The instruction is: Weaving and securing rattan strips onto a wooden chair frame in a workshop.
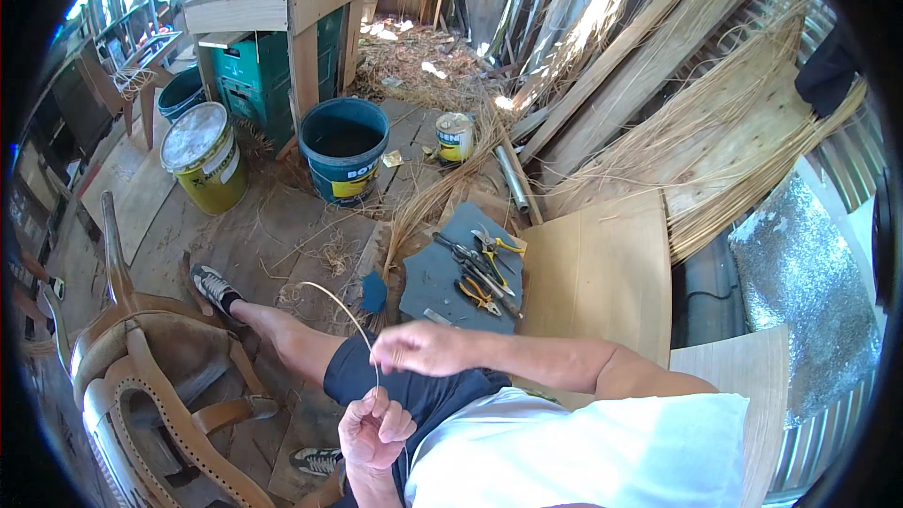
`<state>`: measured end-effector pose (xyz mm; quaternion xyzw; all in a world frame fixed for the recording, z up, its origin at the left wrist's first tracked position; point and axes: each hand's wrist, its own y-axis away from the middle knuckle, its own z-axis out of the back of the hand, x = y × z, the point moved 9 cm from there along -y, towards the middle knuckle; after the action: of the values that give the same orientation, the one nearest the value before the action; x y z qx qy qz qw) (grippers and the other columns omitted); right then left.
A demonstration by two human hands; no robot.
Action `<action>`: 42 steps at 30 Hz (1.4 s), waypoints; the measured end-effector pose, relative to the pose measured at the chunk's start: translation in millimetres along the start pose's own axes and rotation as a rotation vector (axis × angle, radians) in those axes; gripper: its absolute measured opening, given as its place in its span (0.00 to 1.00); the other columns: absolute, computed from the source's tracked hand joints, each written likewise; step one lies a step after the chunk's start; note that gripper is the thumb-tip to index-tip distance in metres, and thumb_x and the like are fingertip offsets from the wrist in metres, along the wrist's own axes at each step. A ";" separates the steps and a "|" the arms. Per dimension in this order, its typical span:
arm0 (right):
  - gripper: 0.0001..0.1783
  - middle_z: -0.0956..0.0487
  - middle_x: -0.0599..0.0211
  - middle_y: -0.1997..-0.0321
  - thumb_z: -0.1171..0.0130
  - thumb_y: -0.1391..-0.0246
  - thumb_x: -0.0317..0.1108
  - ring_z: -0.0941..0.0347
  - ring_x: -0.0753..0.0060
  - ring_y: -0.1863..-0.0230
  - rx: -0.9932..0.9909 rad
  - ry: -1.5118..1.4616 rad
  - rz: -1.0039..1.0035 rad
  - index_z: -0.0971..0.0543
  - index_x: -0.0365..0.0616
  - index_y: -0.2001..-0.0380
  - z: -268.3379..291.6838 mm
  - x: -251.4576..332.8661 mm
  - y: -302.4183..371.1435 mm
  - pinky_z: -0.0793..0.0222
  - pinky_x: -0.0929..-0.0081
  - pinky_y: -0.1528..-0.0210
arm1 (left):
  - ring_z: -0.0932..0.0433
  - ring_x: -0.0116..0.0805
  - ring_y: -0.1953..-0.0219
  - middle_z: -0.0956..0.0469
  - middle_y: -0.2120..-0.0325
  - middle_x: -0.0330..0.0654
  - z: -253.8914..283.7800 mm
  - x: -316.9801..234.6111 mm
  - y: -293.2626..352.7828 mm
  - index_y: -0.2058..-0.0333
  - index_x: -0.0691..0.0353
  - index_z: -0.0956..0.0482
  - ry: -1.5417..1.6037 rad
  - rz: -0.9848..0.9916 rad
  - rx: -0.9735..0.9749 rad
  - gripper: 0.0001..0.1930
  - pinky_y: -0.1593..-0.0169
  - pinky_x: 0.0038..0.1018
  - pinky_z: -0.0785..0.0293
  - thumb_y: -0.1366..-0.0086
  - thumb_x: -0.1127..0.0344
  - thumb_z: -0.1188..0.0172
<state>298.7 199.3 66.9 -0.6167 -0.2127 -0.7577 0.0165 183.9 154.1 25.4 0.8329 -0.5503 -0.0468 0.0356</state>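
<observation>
A thin, pale rattan strand (340,303) curves up and leftward from my hands, its far end free in the air. My left hand (376,426) is closed in a pinch around the strand's lower end. Just above it, my right hand (423,348) has its bent fingers closed at the strand, slightly blurred. To the left lies a tipped wooden chair frame (193,433), with a row of small holes along its curved rail. Beyond my right hand, pliers (478,295), yellow-handled cutters (499,245) and other hand tools rest on a grey-blue sheet (428,273).
A teal bucket (344,150), a yellow-green pail (205,158) and a small paint can (454,137) stand ahead. Behind them is a wooden bench (282,0) over green crates (254,75). Long rattan bundles (752,150) and planks (658,47) lean at right. Loose strands litter the floor.
</observation>
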 end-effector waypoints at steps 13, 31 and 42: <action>0.10 0.20 0.68 0.52 0.45 0.32 0.28 0.26 0.77 0.47 0.362 -0.256 0.316 0.19 0.39 0.52 -71.1 9.2 -3.7 0.31 0.75 0.45 | 0.43 0.25 0.81 0.38 0.82 0.36 22.6 9.4 49.7 0.72 0.55 0.36 0.158 -0.019 0.034 0.15 0.75 0.25 0.48 0.25 0.55 0.54; 0.02 0.20 0.68 0.72 0.42 0.36 0.32 0.30 0.84 0.80 -0.709 -0.801 -0.077 0.23 0.47 0.62 224.8 -112.7 -77.9 0.36 0.86 0.82 | 0.24 0.34 0.74 0.18 0.75 0.39 -22.5 3.8 356.7 0.60 0.66 0.18 -1.596 -0.268 -1.416 0.13 0.65 0.31 0.25 0.27 0.61 0.44; 0.06 0.20 0.71 0.67 0.38 0.36 0.33 0.27 0.83 0.76 -0.508 -0.878 0.032 0.19 0.48 0.57 217.5 -108.6 -113.7 0.32 0.85 0.76 | 0.24 0.31 0.70 0.19 0.74 0.40 8.4 73.7 462.3 0.63 0.64 0.17 -1.269 -0.170 -1.812 0.12 0.63 0.28 0.27 0.29 0.61 0.40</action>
<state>493.6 351.4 -37.3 -0.8648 0.0010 -0.4545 -0.2134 -210.6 -94.9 65.4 0.3586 -0.1717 -0.8523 0.3399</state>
